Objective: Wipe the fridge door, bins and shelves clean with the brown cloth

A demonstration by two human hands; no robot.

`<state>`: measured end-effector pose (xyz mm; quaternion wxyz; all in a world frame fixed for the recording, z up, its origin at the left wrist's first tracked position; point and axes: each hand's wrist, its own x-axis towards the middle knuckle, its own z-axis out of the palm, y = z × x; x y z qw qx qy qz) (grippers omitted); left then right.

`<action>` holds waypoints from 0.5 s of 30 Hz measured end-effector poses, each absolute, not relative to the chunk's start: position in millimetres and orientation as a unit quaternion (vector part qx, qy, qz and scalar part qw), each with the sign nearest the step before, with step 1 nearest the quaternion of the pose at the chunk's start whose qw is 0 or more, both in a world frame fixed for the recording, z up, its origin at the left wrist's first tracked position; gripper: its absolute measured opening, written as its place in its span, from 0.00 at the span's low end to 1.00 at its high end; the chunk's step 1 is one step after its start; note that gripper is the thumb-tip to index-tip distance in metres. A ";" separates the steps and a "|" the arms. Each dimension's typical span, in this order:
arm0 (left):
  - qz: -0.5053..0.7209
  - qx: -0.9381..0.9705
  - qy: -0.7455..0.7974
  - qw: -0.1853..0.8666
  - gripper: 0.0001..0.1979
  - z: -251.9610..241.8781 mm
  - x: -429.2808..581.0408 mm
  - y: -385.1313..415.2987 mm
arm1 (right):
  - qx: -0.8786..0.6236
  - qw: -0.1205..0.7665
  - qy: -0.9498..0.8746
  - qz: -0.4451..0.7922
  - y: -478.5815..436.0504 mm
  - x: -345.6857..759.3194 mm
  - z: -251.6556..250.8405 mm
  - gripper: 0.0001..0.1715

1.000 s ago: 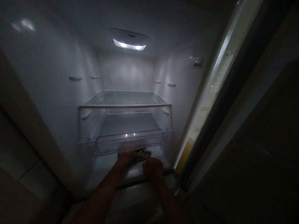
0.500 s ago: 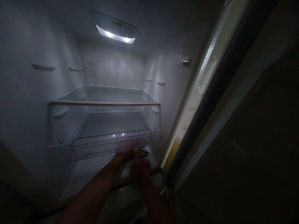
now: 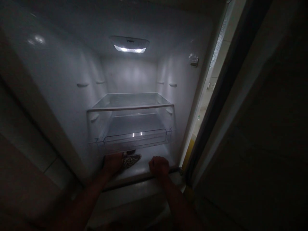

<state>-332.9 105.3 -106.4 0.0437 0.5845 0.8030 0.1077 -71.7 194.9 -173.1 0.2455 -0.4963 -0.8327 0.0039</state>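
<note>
Inside a dim fridge, my left hand (image 3: 113, 163) is closed on a dark patterned cloth (image 3: 131, 161) at the left of the fridge floor (image 3: 146, 160), below the clear drawer. The cloth sticks out to the right of the fingers. My right hand (image 3: 159, 166) is a closed fist near the front right edge of the floor. Whether it has anything inside cannot be seen. A gap separates the two hands.
Above the hands is a clear drawer (image 3: 136, 140), with a glass shelf (image 3: 132, 101) higher up. A lit lamp (image 3: 130, 44) sits in the ceiling. The dark open door (image 3: 260, 128) stands at the right, the fridge wall (image 3: 64, 80) at the left.
My left hand has moved left with the cloth, away from my right hand, which stays closed near the right side. The view has shifted, showing more of the left wall.
</note>
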 end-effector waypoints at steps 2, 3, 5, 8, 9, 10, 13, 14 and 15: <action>0.089 0.601 0.794 0.023 0.26 -108.9 -320.8 92.6 | -0.502 0.250 -0.828 0.006 193.9 -72.3 -171.7 0.11; 0.080 0.611 0.788 0.011 0.28 -110.3 -314.2 87.0 | -0.505 0.252 -0.825 0.007 193.5 -72.6 -171.2 0.12; 0.066 0.632 0.772 -0.012 0.30 -113.0 -301.7 78.2 | -0.510 0.256 -0.821 0.008 193.2 -73.4 -170.5 0.12; 0.052 0.656 0.752 -0.029 0.29 -115.0 -289.9 75.4 | -0.510 0.258 -0.821 0.009 193.8 -74.4 -170.6 0.12; 0.050 0.661 0.748 -0.026 0.29 -114.9 -288.3 78.1 | -0.509 0.258 -0.821 0.009 194.1 -74.7 -170.9 0.12; 0.047 0.666 0.744 -0.020 0.30 -114.6 -287.7 82.7 | -0.508 0.259 -0.821 0.008 194.5 -74.9 -171.4 0.12; 0.046 0.675 0.736 0.003 0.31 -113.5 -289.0 104.7 | -0.506 0.259 -0.823 0.004 195.7 -74.9 -173.8 0.12; 0.046 0.675 0.737 0.008 0.31 -113.6 -289.4 113.5 | -0.506 0.258 -0.823 0.003 196.1 -74.7 -174.8 0.12; 0.046 0.672 0.739 0.014 0.30 -114.1 -289.5 122.6 | -0.505 0.258 -0.824 0.001 196.4 -74.4 -176.0 0.11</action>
